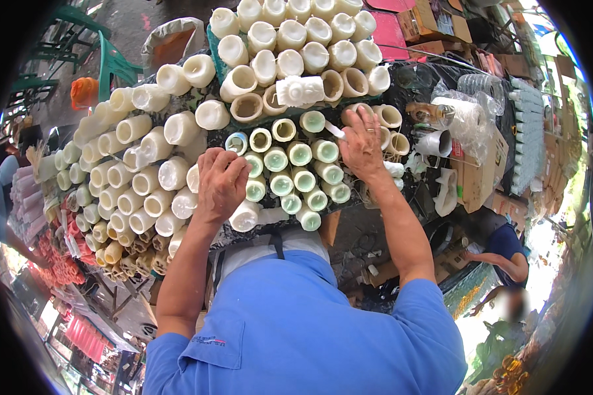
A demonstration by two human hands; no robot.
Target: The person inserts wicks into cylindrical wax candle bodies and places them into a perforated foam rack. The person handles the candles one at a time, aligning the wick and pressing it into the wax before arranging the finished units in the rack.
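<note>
Pale green-filled candles (277,158) stand in a cluster between my two hands, several with wicks showing. My left hand (221,183) is closed, its fingers curled down beside a candle with a bluish-white rim (237,143). What those fingers hold, if anything, is hidden. At the cluster's right my right hand (364,146) reaches forward, fingertips over a tan hollow candle (357,109). From its thumb side juts a short white flat strip (335,131), which it appears to grip; the rest of the strip is covered by the hand.
Cream candles (157,143) crowd the table's left; more white candles (290,34) fill a green tray at the back, where a carved white piece (300,91) lies on top. Clear plastic wrap (471,122) and a cardboard box (484,168) are on the right. Another person (507,257) is at lower right.
</note>
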